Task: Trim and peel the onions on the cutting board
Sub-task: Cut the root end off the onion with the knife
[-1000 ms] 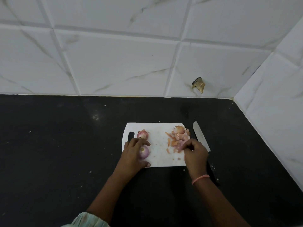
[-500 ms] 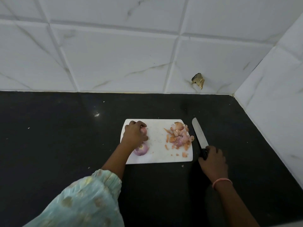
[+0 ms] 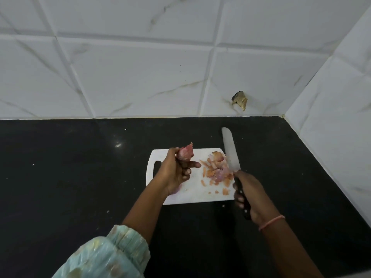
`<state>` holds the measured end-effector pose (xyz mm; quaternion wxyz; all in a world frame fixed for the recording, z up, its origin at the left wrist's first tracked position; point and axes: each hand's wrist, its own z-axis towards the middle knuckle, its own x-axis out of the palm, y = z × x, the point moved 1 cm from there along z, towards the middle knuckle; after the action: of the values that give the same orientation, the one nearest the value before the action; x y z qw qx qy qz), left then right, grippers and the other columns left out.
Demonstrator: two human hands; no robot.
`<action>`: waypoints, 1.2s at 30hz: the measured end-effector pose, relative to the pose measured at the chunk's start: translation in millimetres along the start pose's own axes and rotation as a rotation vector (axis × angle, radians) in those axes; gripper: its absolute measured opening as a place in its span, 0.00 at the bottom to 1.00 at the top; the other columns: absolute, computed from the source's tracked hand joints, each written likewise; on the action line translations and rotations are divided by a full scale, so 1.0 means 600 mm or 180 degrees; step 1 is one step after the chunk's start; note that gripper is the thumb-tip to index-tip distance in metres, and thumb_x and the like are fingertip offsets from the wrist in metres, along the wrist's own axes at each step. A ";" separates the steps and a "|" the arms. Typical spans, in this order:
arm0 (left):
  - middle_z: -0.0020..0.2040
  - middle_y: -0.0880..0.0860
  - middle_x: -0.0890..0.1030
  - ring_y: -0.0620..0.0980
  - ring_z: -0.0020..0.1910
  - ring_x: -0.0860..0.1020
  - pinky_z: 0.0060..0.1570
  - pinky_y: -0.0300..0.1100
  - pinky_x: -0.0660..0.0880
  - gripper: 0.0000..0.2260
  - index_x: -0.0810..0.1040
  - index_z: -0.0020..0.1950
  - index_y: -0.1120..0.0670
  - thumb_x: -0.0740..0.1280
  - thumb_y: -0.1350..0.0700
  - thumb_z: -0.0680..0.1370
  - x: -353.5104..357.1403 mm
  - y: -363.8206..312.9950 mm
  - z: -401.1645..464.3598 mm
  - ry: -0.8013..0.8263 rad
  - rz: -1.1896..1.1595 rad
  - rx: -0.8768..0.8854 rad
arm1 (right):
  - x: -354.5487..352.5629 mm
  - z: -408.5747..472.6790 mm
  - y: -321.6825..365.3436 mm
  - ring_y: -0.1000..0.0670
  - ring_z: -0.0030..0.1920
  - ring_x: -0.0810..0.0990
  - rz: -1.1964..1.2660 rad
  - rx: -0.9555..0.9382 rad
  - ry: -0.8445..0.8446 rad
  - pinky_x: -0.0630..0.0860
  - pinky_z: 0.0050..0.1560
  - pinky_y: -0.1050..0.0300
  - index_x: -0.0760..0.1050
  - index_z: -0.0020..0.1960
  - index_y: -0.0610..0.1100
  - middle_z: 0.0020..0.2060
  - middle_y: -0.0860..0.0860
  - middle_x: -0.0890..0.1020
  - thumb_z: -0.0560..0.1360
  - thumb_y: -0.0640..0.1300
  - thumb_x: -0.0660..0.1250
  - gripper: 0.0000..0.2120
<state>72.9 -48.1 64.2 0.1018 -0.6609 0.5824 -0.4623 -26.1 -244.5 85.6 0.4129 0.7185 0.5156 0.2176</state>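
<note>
Below, black counter [image 3: 80, 177], white cutting board [image 3: 192, 195], tiled wall [image 3: 140, 77]

The left hand [image 3: 176, 171] covers the lower part of the onion [image 3: 186, 153] it grips, so only the pink top and a wisp of skin show. A second onion [image 3: 176, 190] peeks out as a pale sliver under that wrist (too little shows to judge its state). The right hand [image 3: 250, 192] hides most of the knife [image 3: 230, 150] handle, and the blade overlaps the right edge of the cutting board [image 3: 192, 195]. The peel scraps [image 3: 215, 171] blur into one heap. The sleeve [image 3: 106, 257] runs off the bottom edge.
</note>
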 end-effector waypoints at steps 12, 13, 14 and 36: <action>0.58 0.47 0.77 0.45 0.54 0.75 0.54 0.38 0.73 0.14 0.77 0.58 0.49 0.74 0.56 0.75 -0.003 0.021 0.059 -0.0709 0.3440 0.1610 | 0.062 -0.006 -0.050 0.56 0.34 0.76 -0.2148 -0.1698 -0.0582 0.68 0.32 0.65 0.68 0.64 0.49 0.35 0.54 0.76 0.82 0.50 0.57 0.12; 0.58 0.48 0.78 0.44 0.53 0.75 0.53 0.37 0.72 0.13 0.78 0.58 0.49 0.74 0.58 0.75 -0.009 0.020 0.062 -0.0765 0.3607 0.1650 | 0.064 -0.004 -0.054 0.56 0.34 0.77 -0.2238 -0.1652 -0.0566 0.68 0.32 0.65 0.67 0.64 0.50 0.35 0.54 0.76 0.82 0.50 0.56 0.12; 0.58 0.48 0.79 0.44 0.52 0.75 0.53 0.37 0.71 0.13 0.79 0.58 0.50 0.74 0.59 0.75 -0.014 0.020 0.065 -0.0805 0.3725 0.1676 | 0.067 -0.002 -0.057 0.56 0.35 0.77 -0.2321 -0.1628 -0.0541 0.69 0.33 0.64 0.67 0.64 0.50 0.35 0.54 0.76 0.82 0.50 0.56 0.12; 0.51 0.45 0.80 0.45 0.50 0.78 0.55 0.41 0.77 0.15 0.82 0.53 0.49 0.78 0.60 0.70 -0.034 0.040 0.076 -0.0804 0.3500 0.1826 | 0.125 0.060 -0.046 0.53 0.40 0.76 -0.3011 -0.1340 -0.0333 0.74 0.43 0.56 0.72 0.53 0.45 0.38 0.52 0.75 0.82 0.51 0.54 0.12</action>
<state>91.8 -56.1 12.9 0.5655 -0.2609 0.6732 -0.3986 13.1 -185.4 34.1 0.6268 0.3183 0.7077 0.0700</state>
